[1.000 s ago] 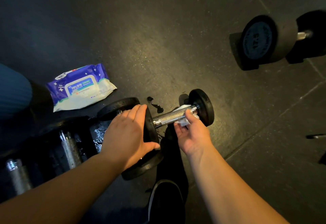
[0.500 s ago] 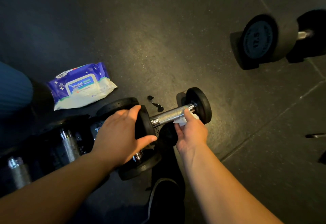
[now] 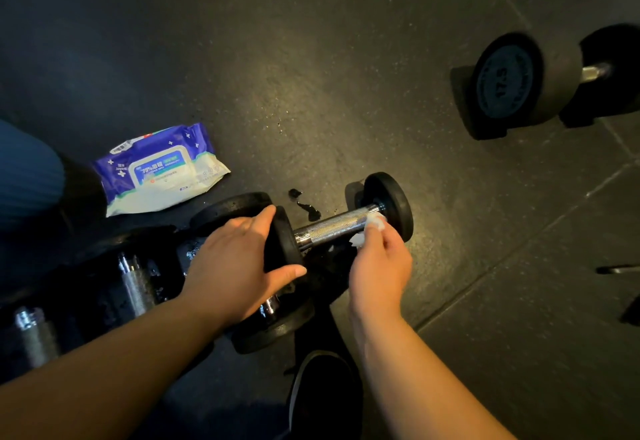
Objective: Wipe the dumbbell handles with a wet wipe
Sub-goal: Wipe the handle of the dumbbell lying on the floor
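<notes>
A small black dumbbell with a knurled silver handle (image 3: 334, 228) is held just above the dark floor. My left hand (image 3: 239, 263) grips its near weight plate (image 3: 285, 242). My right hand (image 3: 379, 263) pinches a crumpled white wet wipe (image 3: 372, 226) against the far end of the handle, beside the far plate (image 3: 391, 206). A blue and white pack of wet wipes (image 3: 159, 168) lies on the floor to the left.
Other dumbbells lie at the lower left, their silver handles (image 3: 133, 287) showing, and another sits under my left hand. A large dumbbell (image 3: 509, 81) rests at the upper right. My black shoe (image 3: 322, 391) is below the hands. Wet spots (image 3: 304, 202) mark the floor.
The dumbbell has lifted and tilted a little. My right hand has shifted the wipe along the handle and now presses it at the far end, from above.
</notes>
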The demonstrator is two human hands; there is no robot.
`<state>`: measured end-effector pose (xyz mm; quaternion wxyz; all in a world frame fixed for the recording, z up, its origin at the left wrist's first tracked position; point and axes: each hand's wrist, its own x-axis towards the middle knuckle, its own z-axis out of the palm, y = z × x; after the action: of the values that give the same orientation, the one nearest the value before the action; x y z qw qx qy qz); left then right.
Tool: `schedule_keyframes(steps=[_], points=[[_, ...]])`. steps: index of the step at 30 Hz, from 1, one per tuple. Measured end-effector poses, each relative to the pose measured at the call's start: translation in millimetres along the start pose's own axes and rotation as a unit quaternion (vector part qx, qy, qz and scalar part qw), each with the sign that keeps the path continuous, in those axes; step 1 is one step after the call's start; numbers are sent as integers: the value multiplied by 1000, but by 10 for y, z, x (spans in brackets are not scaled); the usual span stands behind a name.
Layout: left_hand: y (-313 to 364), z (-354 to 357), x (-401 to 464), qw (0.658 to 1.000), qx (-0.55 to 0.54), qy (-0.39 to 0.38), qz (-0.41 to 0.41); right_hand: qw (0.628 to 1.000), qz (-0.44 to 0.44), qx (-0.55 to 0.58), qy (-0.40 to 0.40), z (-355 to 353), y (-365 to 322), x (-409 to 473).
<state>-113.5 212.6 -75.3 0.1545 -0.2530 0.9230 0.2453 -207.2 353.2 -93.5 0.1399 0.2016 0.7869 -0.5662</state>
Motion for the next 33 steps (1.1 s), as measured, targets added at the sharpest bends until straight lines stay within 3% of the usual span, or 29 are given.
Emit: schedule_keyframes(steps=[2, 5, 8, 10, 12, 20, 26, 33], points=[[-1, 4, -3, 1000, -1, -2, -2, 976, -127, -174, -16, -58, 106, -22], [0, 12, -7, 1000, 4, 2, -2, 873, -311, -363, -97, -155, 153, 6], [0, 19, -11, 1000, 2, 4, -3, 747, -358, -546, -126, -215, 138, 61], [0, 17, -10, 1000, 0, 3, -3, 700, -354, -608, -124, -273, 121, 72], [-3, 12, -8, 1000, 0, -2, -2, 676, -357, -632, -129, -329, 127, 69], [-9, -5, 1, 1000, 0, -9, 1, 644, -363, -656, -152, -389, 116, 148], [-7, -20, 31, 1000, 3, -24, 0, 650, -361, -645, -178, -219, -70, 329], [-26, -26, 51, 999, 16, -38, 8, 660, -344, -634, -209, -514, 141, 231]])
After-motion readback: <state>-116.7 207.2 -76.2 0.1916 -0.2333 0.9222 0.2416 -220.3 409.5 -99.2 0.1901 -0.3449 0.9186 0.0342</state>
